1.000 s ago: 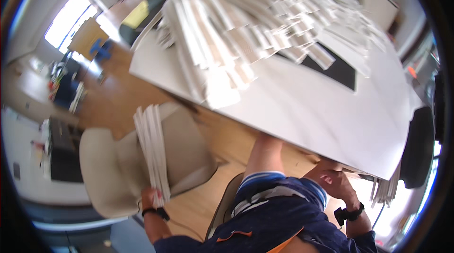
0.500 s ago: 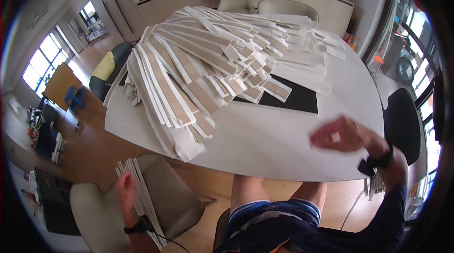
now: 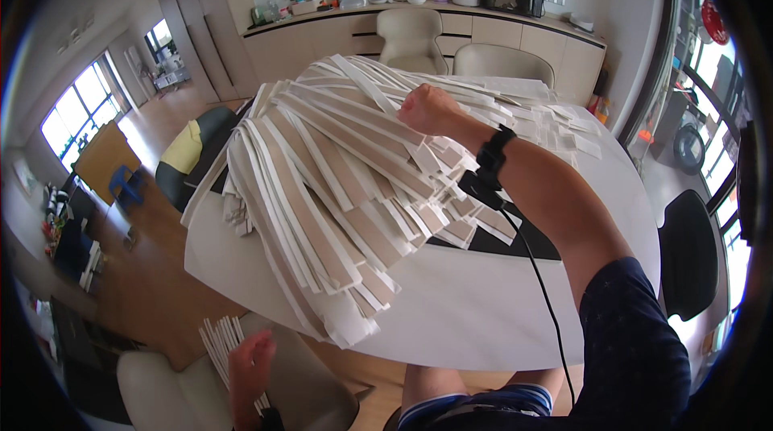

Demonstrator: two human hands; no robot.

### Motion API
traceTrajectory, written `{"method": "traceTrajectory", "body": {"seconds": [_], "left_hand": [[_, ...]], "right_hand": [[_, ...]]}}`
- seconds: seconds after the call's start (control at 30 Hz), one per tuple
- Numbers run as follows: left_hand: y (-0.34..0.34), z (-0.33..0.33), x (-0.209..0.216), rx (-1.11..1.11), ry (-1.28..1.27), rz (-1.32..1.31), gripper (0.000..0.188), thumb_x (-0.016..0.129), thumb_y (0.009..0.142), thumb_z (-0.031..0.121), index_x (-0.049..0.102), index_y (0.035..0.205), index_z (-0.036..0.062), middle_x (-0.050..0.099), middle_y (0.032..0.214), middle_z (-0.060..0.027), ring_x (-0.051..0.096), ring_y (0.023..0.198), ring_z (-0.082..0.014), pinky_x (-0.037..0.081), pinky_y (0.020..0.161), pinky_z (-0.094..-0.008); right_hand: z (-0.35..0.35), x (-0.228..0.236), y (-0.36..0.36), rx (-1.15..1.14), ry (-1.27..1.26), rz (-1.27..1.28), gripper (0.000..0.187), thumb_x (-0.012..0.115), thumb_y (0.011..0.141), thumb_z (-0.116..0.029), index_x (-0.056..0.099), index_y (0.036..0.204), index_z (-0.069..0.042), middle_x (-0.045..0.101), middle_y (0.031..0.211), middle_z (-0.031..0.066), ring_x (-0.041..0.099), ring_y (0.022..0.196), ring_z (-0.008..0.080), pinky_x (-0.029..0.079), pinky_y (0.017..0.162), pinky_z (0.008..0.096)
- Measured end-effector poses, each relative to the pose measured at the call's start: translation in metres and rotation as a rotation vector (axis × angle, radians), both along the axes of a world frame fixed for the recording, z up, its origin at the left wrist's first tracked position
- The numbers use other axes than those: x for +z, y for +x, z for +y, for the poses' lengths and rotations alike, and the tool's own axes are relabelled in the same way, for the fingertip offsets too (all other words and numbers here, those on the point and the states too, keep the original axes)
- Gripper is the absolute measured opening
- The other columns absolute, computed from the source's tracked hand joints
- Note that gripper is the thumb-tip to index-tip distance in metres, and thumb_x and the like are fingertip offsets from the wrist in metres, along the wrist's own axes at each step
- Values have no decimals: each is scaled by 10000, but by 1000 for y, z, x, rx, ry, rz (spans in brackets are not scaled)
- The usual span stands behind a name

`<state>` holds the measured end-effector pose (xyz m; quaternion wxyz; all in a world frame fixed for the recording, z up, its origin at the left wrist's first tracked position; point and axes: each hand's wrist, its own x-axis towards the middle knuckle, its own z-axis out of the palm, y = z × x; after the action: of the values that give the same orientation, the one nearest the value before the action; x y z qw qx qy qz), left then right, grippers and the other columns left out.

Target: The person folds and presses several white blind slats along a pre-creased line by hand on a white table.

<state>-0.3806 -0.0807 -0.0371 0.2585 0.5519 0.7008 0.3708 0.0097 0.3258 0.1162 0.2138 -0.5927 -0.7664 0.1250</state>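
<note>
A large heap of long flat strips [image 3: 322,165], white and beige, lies fanned across the table. My right hand [image 3: 431,110] is over the upper part of the heap, its fingers curled closed on a white strip [image 3: 364,83]; the fingertips are partly hidden. Low on the left, my left hand [image 3: 251,360] is closed beside a bundle of thin white strips [image 3: 221,342] lying on a chair. What its fingers hold, if anything, is hidden.
The white table [image 3: 483,302] has a black flat panel [image 3: 523,239] partly under the heap. A beige chair [image 3: 173,391] stands at the lower left, a black chair [image 3: 688,254] at the right. From my right wristband a black cable [image 3: 543,294] hangs down.
My right hand has moved from over the table's near right part up and forward onto the heap. My left hand has shifted slightly right and down. The view has tilted up.
</note>
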Motion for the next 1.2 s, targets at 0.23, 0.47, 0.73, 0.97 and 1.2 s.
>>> {"method": "traceTrajectory", "body": {"seconds": [0.23,0.47,0.73,0.97,1.2], "left_hand": [[-25,-6,-10,122,-55,37,290,710,919,42,750,1201,-17,781,987,-86,724,934,-144,586,859,-309],[-48,-2,-28,106,-28,-28,247,704,921,67,750,1151,-9,762,929,-67,717,903,-139,584,849,-312],[-30,17,-3,28,18,-70,270,685,937,47,726,1190,-39,753,978,-63,709,913,-140,578,867,-307],[-33,12,-15,24,-40,-65,278,681,936,30,729,1197,-53,756,1007,-86,719,924,-146,582,873,-309],[-24,7,8,17,-118,-56,279,708,1030,133,733,1263,-19,748,1088,-39,655,1014,-131,535,917,-296]], "right_hand": [[68,-16,-34,-162,16,-66,366,749,773,-364,833,1012,-99,803,1055,156,764,1022,329,607,903,434],[77,7,-44,-156,-94,13,342,748,779,-262,793,1008,-12,786,879,198,793,779,309,639,734,404],[77,50,-1,54,-81,355,240,588,971,-204,725,1071,-34,764,889,146,768,681,211,643,597,361],[120,-12,42,83,-217,356,277,718,913,-268,734,832,-4,702,699,165,728,608,295,564,482,437],[84,-8,7,-209,3,-103,457,813,760,-430,798,943,-11,755,840,172,760,827,305,596,719,425]]}}
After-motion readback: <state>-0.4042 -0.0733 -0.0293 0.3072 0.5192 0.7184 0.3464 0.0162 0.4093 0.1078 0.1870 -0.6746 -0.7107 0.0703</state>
